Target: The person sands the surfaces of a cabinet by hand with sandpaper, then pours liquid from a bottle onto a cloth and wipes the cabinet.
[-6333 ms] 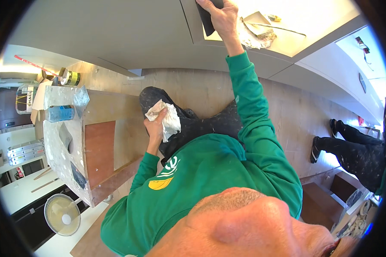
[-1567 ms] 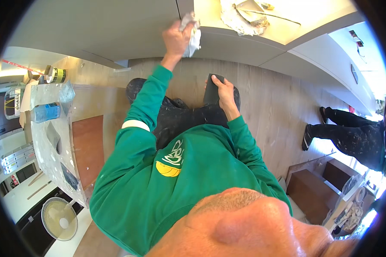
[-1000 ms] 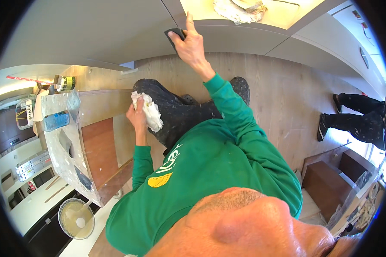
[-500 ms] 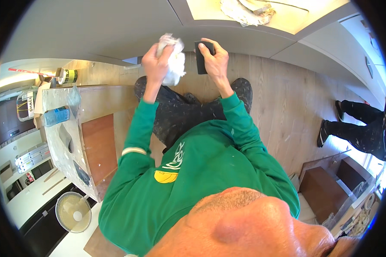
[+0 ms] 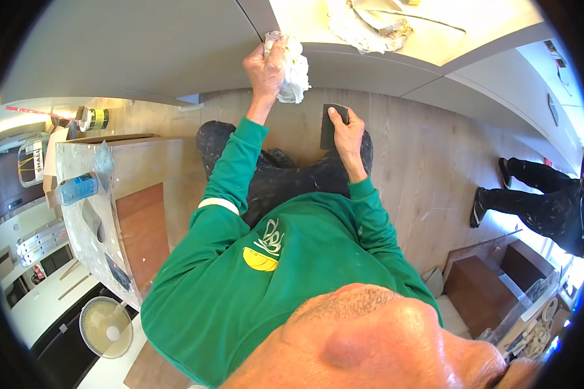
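A crumpled white cloth hangs in loose, bunched folds at the upper middle of the frame. Below it and slightly right, a flat, dark grey rectangular sheet, possibly sandpaper, sits with its long edges running nearly vertically.

The left arm reaches forward, its elbow bent outward, the forearm slanting up and inward. Its wrist runs nearly in line with the forearm, and the left hand is curled in a closed grip, farther out than the right hand. The right arm lies lower and nearer the body, elbow bent; its hand grips, thumb extended, near the right knee. The knees stand apart.
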The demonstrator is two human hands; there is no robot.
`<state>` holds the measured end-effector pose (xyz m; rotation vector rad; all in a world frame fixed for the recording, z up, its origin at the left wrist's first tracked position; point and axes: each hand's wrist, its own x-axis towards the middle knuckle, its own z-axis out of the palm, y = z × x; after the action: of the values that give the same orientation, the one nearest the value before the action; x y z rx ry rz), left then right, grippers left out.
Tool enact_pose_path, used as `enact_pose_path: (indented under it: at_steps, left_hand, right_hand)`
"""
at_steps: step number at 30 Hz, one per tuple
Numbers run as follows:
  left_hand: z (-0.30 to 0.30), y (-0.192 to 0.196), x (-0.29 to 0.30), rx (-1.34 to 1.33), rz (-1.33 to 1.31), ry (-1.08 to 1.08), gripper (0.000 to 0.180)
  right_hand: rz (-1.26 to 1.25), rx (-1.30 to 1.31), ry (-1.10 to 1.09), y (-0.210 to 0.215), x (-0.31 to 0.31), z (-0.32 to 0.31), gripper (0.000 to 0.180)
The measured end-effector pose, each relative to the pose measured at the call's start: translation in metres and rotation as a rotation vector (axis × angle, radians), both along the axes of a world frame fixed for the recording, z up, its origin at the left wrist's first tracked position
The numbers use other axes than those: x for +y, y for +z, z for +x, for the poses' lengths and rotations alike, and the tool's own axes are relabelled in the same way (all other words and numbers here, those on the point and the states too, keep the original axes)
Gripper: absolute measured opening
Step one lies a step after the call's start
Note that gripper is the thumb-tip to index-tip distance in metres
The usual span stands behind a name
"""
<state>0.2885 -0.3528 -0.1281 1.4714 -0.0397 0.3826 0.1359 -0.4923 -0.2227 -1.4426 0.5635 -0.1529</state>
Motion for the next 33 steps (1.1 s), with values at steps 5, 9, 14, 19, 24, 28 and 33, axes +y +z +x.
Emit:
enact_pose_path:
  at_steps: [5,9,14,19,24,28,33]
  left_hand:
    - [0.001,0.023,0.001,0.035,0.006,-0.006,0.024]
    - [-0.01,-0.033,0.014,0.169,0.122,0.024,0.026]
    - [-0.009,0.006,0.013,0.155,-0.204,-0.067,0.032]
    - [-0.002,0.016,-0.006,0.147,-0.203,0.027,0.027]
    - [0.002,0.022,-0.01,0.059,0.077,0.133,0.03]
    - [-0.008,0.01,-0.02,0.15,-0.266,0.075,0.026]
    - [-0.007,0.013,-0.023,0.072,-0.173,0.09,0.027]
  right_hand:
    - [0.013,-0.003,0.019,0.006,0.003,0.002,0.023]
    - [0.015,-0.031,0.034,0.023,0.006,0.004,0.022]
    - [-0.01,0.014,0.031,-0.015,0.004,-0.001,0.023]
    - [-0.042,-0.004,0.06,-0.016,0.014,-0.002,0.025]
    - [0.035,0.045,0.055,-0.013,0.02,-0.009,0.025]
    - [-0.154,0.027,0.084,-0.02,0.014,0.0,0.027]
    - [-0.044,0.058,0.079,-0.024,0.012,0.004,0.028]
